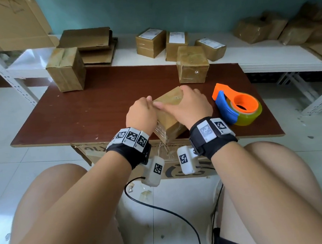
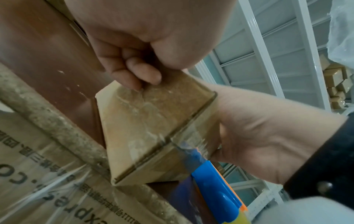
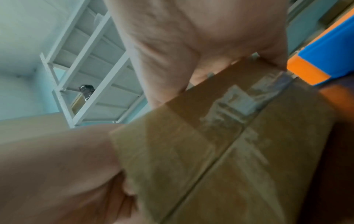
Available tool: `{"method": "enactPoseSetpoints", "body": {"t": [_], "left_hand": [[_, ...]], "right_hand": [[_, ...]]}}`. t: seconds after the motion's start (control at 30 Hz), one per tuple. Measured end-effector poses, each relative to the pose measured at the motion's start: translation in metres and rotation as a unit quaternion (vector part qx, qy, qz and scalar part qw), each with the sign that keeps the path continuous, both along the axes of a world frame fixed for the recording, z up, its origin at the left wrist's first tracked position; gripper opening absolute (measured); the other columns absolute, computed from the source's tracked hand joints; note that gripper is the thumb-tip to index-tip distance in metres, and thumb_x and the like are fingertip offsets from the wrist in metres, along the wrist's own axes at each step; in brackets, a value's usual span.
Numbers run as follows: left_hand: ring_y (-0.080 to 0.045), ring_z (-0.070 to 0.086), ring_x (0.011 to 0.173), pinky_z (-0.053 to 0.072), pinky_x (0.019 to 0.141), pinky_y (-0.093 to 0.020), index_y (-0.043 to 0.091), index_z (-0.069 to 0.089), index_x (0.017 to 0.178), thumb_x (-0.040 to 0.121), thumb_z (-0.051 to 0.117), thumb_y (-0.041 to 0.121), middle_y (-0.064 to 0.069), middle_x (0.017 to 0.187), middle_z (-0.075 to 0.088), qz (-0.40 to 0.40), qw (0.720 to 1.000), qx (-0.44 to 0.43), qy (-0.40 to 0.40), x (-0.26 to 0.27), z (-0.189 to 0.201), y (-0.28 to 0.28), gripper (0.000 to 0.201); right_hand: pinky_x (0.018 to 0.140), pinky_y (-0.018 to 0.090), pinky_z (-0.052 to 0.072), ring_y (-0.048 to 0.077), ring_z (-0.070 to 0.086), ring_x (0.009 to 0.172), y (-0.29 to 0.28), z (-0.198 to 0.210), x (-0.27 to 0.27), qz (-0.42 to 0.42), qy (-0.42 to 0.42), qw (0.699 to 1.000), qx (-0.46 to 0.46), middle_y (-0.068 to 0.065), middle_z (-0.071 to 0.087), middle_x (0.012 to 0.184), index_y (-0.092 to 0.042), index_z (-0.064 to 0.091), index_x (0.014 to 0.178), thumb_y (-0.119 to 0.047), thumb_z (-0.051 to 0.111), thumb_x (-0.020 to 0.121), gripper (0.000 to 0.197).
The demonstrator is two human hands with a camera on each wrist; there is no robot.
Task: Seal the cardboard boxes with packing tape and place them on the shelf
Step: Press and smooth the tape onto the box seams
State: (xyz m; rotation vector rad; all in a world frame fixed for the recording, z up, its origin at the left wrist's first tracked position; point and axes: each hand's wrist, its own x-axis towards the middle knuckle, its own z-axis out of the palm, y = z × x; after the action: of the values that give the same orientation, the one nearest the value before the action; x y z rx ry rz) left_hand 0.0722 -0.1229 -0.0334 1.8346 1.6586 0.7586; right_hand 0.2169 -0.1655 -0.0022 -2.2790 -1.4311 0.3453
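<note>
A small cardboard box [image 1: 171,100] stands near the front edge of the brown table [image 1: 81,116], its faces glossy with clear tape [image 2: 153,121]. My left hand [image 1: 143,113] is at the box's left side, thumb on the top edge and curled fingers [image 2: 145,71] pressing the taped face. My right hand [image 1: 189,107] lies over the top, fingers wrapped down the far side and thumb stretched left toward the other thumb. In the right wrist view the palm [image 3: 191,37] covers the box [image 3: 220,151]. The orange and blue tape dispenser [image 1: 237,106] lies on the table just right of the box, held by neither hand.
Two more boxes stand at the table's back, one left [image 1: 66,69] and one right [image 1: 192,67]. Behind is a white shelf [image 1: 265,58] with labelled boxes [image 1: 150,42] and flat cardboard [image 1: 89,43]. A large printed carton [image 1: 177,169] sits under the table, above my knees.
</note>
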Motion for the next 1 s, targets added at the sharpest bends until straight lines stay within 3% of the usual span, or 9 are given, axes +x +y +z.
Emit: {"method": "enactPoseSetpoints", "body": {"t": [0.17,0.23,0.33,0.43,0.53,0.67,0.8,0.9,1.0], "left_hand": [[-0.028,0.061,0.084,0.04,0.076,-0.035,0.008,0.063,0.102,0.116,0.03,0.037,0.001,0.083,0.06,0.001,1.0,-0.002,-0.027,-0.001,-0.002,0.001,0.045],[-0.028,0.06,0.084,0.039,0.076,-0.035,0.009,0.063,0.104,0.116,0.03,0.037,0.003,0.082,0.059,0.002,1.0,-0.001,-0.024,-0.001,-0.002,0.0,0.045],[-0.029,0.06,0.085,0.04,0.076,-0.036,0.01,0.061,0.105,0.116,0.03,0.037,0.003,0.082,0.058,0.004,0.999,0.0,-0.033,-0.002,-0.003,-0.001,0.043],[-0.028,0.065,0.091,0.055,0.081,-0.044,0.014,0.062,0.111,0.115,0.029,0.037,0.003,0.091,0.062,-0.002,0.997,-0.003,-0.077,-0.002,-0.004,0.001,0.041],[-0.027,0.066,0.093,0.057,0.082,-0.044,0.015,0.062,0.114,0.115,0.029,0.035,0.003,0.093,0.063,-0.009,0.997,-0.004,-0.077,-0.002,-0.001,-0.001,0.038],[-0.03,0.067,0.095,0.054,0.081,-0.041,0.015,0.062,0.115,0.114,0.031,0.03,-0.002,0.1,0.066,-0.001,0.998,-0.003,-0.061,-0.005,-0.003,0.002,0.035],[-0.029,0.069,0.086,0.057,0.08,-0.044,0.016,0.061,0.111,0.114,0.029,0.035,-0.002,0.091,0.068,-0.011,0.998,0.005,-0.061,-0.005,-0.003,0.001,0.038],[-0.028,0.07,0.074,0.057,0.074,-0.041,0.017,0.06,0.111,0.115,0.028,0.038,-0.001,0.079,0.068,-0.027,0.999,0.012,-0.042,-0.003,-0.002,-0.002,0.039],[-0.025,0.067,0.074,0.049,0.07,-0.037,0.016,0.06,0.112,0.115,0.029,0.036,0.0,0.075,0.067,-0.018,0.999,0.015,-0.035,-0.001,-0.003,-0.001,0.038]], "right_hand": [[0.093,0.043,0.056,0.025,0.069,0.118,0.005,-0.004,0.024,-0.055,0.034,0.994,0.083,-0.007,0.075,0.125,-0.035,0.068,0.136,-0.064,0.057,0.099,0.048],[0.096,0.044,0.054,0.027,0.065,0.124,0.003,-0.004,0.016,-0.038,0.008,0.998,0.047,-0.005,0.07,0.134,-0.034,0.062,0.141,-0.073,0.053,0.096,0.06],[0.098,0.044,0.052,0.025,0.059,0.128,-0.004,-0.003,0.005,-0.005,0.021,1.0,0.003,-0.004,0.062,0.139,-0.037,0.055,0.142,-0.094,0.062,0.069,0.093],[0.097,0.044,0.055,0.021,0.066,0.121,0.0,-0.001,0.017,-0.03,0.077,0.994,0.069,-0.008,0.069,0.132,-0.038,0.063,0.137,-0.076,0.068,0.085,0.066],[0.095,0.044,0.054,0.027,0.066,0.122,0.0,0.001,0.018,-0.041,0.027,0.996,0.072,-0.005,0.072,0.13,-0.035,0.064,0.139,-0.067,0.056,0.099,0.051],[0.097,0.043,0.049,0.027,0.056,0.132,-0.008,0.003,0.002,0.018,0.016,1.0,-0.01,-0.002,0.06,0.143,-0.034,0.05,0.148,-0.097,0.059,0.067,0.104],[0.102,0.042,0.054,0.021,0.067,0.123,-0.006,0.001,0.019,-0.014,0.084,0.993,0.083,-0.008,0.073,0.133,-0.035,0.068,0.138,-0.071,0.072,0.085,0.064],[0.092,0.045,0.058,0.03,0.07,0.112,-0.005,-0.002,0.024,-0.021,0.019,0.994,0.108,-0.004,0.078,0.117,-0.033,0.076,0.121,-0.051,0.057,0.105,0.031],[0.095,0.044,0.054,0.031,0.065,0.124,-0.012,-0.001,0.014,0.004,-0.001,1.0,0.026,-0.002,0.071,0.131,-0.031,0.06,0.138,-0.084,0.048,0.09,0.073]]}}
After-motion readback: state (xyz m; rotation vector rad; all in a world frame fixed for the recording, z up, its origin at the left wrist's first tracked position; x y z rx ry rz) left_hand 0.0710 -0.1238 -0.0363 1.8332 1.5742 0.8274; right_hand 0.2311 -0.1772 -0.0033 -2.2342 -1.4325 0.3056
